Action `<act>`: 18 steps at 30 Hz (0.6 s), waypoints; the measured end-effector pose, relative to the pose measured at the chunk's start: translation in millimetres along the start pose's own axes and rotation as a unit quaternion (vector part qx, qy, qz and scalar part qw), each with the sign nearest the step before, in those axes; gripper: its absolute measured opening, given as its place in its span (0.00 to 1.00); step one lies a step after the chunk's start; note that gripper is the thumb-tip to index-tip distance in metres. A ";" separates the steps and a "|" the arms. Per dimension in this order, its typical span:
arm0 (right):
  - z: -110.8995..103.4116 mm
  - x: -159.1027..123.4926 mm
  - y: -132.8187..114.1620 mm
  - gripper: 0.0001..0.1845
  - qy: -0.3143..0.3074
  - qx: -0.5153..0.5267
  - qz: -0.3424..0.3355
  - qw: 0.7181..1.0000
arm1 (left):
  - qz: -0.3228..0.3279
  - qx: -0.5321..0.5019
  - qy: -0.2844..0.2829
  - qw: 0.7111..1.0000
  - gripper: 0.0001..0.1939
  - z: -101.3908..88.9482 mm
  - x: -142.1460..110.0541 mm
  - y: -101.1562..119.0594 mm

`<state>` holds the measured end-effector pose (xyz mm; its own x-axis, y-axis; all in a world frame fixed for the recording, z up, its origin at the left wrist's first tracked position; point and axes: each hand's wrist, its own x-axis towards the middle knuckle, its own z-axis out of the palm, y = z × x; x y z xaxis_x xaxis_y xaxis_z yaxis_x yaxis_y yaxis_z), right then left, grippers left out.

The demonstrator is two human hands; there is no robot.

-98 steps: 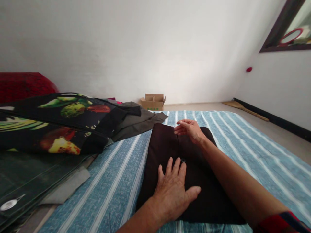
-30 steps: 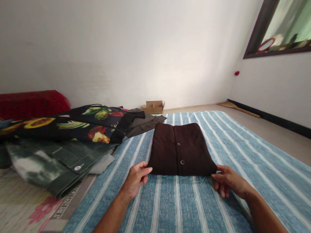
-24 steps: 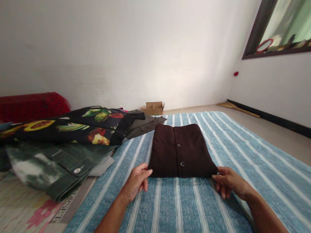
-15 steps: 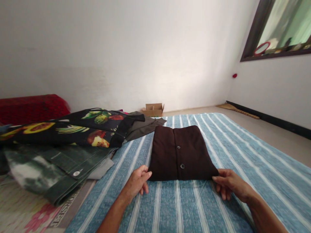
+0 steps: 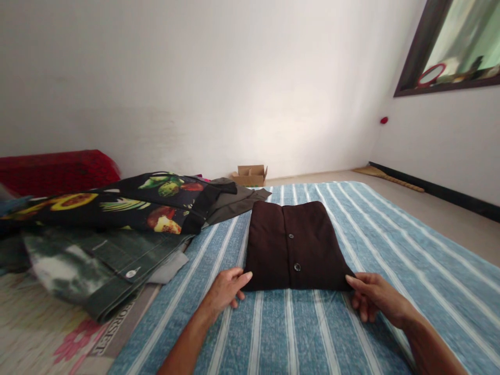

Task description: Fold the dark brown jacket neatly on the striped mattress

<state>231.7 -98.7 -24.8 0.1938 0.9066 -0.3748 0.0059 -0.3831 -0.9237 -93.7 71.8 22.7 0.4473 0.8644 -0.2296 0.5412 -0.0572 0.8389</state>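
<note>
Since the folded brown button-front garment (image 5: pixel 269 250) looks soft and light, I favour its near corners, which my left hand (image 5: pixel 226 287) and right hand (image 5: pixel 377 294) pinch.

Garment (image 5: pixel 299 247) on sheet (image 5: pixel 390 255), clothes (image 5: pixel 133 211) left, box (image 5: pixel 251 178) behind
</note>
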 end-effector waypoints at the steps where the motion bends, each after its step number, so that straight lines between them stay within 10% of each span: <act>1: 0.5 0.0 -0.4 0.23 0.003 -0.001 0.004 1.000 | -0.002 -0.005 0.000 1.000 0.21 0.1 0.7 -0.2; 18: 1.6 2.9 -1.2 0.20 0.045 -0.061 0.052 0.996 | 0.000 0.000 0.002 1.000 0.23 -0.4 7.2 -3.9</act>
<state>230.7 -95.3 -24.9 0.2864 0.8432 -0.4550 0.0999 -0.4986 -0.8611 -92.9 78.5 18.0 0.4436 0.8669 -0.2275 0.5410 -0.0566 0.8391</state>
